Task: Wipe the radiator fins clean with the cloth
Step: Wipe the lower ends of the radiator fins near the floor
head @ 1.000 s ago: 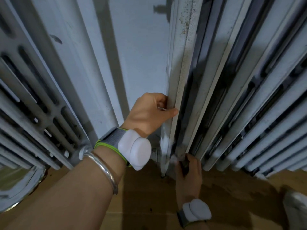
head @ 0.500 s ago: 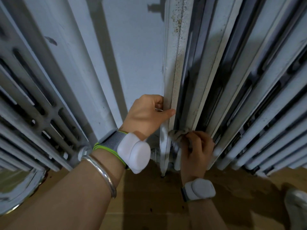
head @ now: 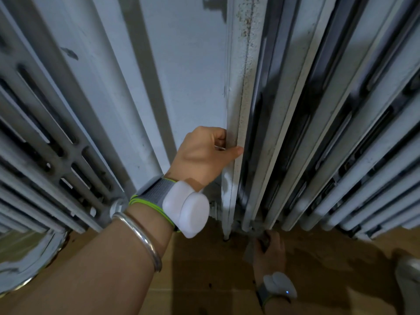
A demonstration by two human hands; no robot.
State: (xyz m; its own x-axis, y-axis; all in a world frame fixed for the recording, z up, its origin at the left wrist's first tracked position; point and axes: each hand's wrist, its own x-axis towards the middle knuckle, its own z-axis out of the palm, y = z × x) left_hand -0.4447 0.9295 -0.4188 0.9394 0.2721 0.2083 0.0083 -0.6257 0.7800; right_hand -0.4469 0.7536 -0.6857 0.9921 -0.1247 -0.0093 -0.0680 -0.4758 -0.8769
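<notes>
Head view looks down the front of a tall off-white painted metal radiator point(head: 318, 133) to a brown wooden floor point(head: 204, 280). The left hand point(head: 204, 153) grips the rust-speckled off-white end fin point(head: 238, 92) about halfway down: the fingers curl behind its edge and the thumb lies across its front, most likely to steady the body and the reach while the other arm works low. The right hand point(head: 271, 248) is down at the foot of the fins, just above the floor, its fingers curled round a crumpled dull grey cloth point(head: 250, 250). The light there is poor, so only a small fold of the cloth shows beside the knuckles, at the bottom of the gap between the second and third fins. That low position fits the bottom end of a stroke along the gap, though which way the hand is heading cannot be told. Brown specks run up the end fin, so that face looks unwiped, and the dark slots further right look unwiped too. Each wrist carries a white rounded plastic device on a grey strap edged in green point(head: 186, 208), and a plain silver bangle point(head: 141, 237) sits on the left forearm. A second grey slotted metal radiator point(head: 45, 155) stands at the left against the pale blue-grey wall point(head: 181, 64).
</notes>
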